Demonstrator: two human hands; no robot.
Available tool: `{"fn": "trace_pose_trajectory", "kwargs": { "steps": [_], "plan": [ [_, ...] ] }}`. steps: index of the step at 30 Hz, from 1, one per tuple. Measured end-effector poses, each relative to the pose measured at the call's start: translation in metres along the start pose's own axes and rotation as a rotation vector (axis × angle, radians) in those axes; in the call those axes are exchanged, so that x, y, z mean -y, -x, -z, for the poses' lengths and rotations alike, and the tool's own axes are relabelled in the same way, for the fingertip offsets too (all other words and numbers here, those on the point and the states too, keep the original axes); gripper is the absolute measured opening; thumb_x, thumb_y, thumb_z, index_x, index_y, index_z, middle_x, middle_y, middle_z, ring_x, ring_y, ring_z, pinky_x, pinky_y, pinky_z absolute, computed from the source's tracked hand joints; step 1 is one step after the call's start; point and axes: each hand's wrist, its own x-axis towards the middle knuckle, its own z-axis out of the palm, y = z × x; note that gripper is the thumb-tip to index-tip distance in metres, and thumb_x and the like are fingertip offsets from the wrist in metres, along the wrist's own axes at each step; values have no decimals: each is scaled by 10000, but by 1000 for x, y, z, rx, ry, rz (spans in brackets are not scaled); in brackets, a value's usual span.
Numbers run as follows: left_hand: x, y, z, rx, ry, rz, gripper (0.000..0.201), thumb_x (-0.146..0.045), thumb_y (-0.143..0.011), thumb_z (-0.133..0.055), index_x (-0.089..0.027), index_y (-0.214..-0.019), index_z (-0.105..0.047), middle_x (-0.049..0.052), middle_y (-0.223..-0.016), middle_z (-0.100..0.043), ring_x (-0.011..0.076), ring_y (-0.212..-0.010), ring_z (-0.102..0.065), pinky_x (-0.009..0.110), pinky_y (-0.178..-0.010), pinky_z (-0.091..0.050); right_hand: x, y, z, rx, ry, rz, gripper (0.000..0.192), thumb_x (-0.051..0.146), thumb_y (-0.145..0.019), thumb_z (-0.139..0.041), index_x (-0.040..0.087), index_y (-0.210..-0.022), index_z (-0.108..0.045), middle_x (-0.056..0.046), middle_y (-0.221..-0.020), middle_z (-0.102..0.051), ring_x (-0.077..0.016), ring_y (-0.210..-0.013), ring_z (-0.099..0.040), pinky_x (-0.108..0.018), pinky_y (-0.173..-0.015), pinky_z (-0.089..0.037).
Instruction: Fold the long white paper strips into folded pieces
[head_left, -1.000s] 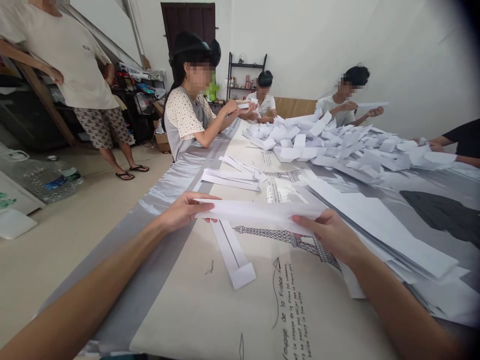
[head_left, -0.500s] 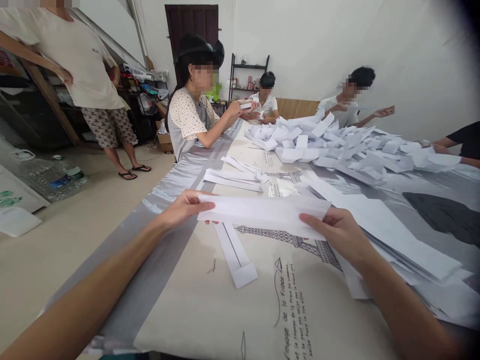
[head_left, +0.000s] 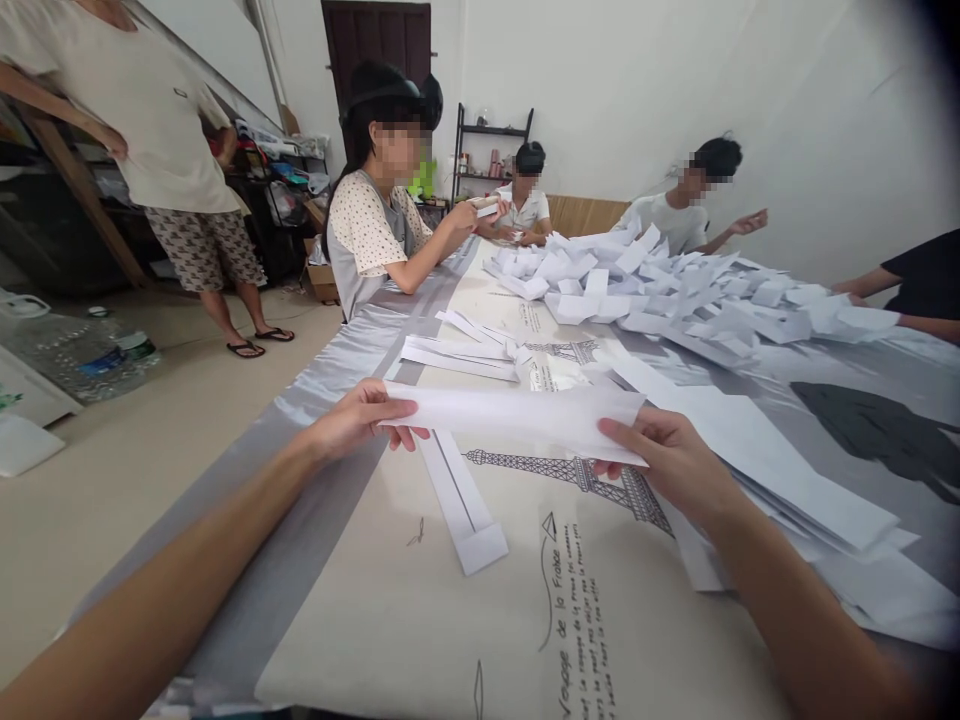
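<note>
A long white strip of paper [head_left: 510, 418] is stretched level between my two hands, above the table. My left hand [head_left: 367, 412] pinches its left end, thumb on top and fingers beneath. At the other end my right hand [head_left: 660, 450] grips the strip the same way. Below it on the tablecloth lies a folded paper strip [head_left: 465, 500] with a dark line along its middle and a wider flap at its near end. Farther off are a few more folded strips [head_left: 457, 357]. A stack of flat white paper sheets [head_left: 795, 470] lies beside my right forearm.
A large heap of folded white papers [head_left: 660, 285] covers the table's far right. A dark cloth [head_left: 877, 425] lies at the right. Several people sit around the table [head_left: 337, 610]; a person [head_left: 180, 150] stands at the left near big water bottles [head_left: 112, 350].
The whole view has shifted slightly, so things sit a little farther left. Both hands still hold the paper strip, and its near edge at the right hand has tilted a little.
</note>
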Motion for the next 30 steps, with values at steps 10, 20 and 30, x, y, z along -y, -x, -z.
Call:
{"fn": "trace_pose_trajectory", "kwargs": {
  "steps": [10, 20, 30],
  "plan": [
    [-7, 2, 4, 192, 152, -47, 467, -376, -807, -595, -44, -1075, -786, 211, -926, -769, 295, -830, -723, 352, -759, -547, 8, 0, 3, 132, -175, 113, 404, 547, -877, -574, 228, -917, -819, -128, -851, -754, -317, -780, -704, -470, -669, -575],
    [-14, 4, -17, 311, -369, 146, 505, -367, -829, -781, -196, -1286, -653, -2, -725, -664, 113, -615, -554, 198, -555, -373, 1, -1, -16, -33, 102, 191, 416, 387, -824, -769, 296, -1222, -693, -53, -1025, -690, -180, -661, -622, -395, -603, -566],
    [-17, 3, -50, 430, -431, 178, 313, -473, -883, -694, -160, -873, -693, 5, -730, -608, 120, -629, -503, 236, -582, -347, 8, -3, -43, -327, -31, 163, 570, 425, -781, -811, 303, -1306, -628, -19, -832, -659, -173, -633, -554, -372, -597, -485]
  ]
}}
